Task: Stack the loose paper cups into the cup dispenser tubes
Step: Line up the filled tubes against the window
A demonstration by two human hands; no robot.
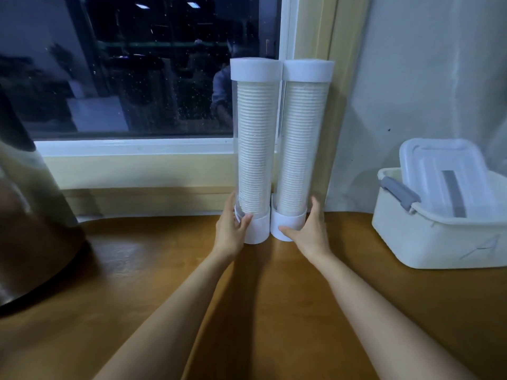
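Two clear dispenser tubes stand upright side by side on the wooden counter by the window. The left tube (256, 149) and the right tube (304, 149) each hold a tall stack of white paper cups and carry a white cap on top and a white base. My left hand (231, 227) grips the bottom of the left tube, thumb across its front. My right hand (308, 229) wraps round the white base of the right tube, thumb in front and fingers up its right side. No loose cups are in view.
A white plastic storage box (439, 231) with a grey-handled lid tilted inside sits at the right. A large dark metal vessel (30, 220) stands at the left edge. The window sill (131, 146) runs behind the tubes; a grey wall is on the right.
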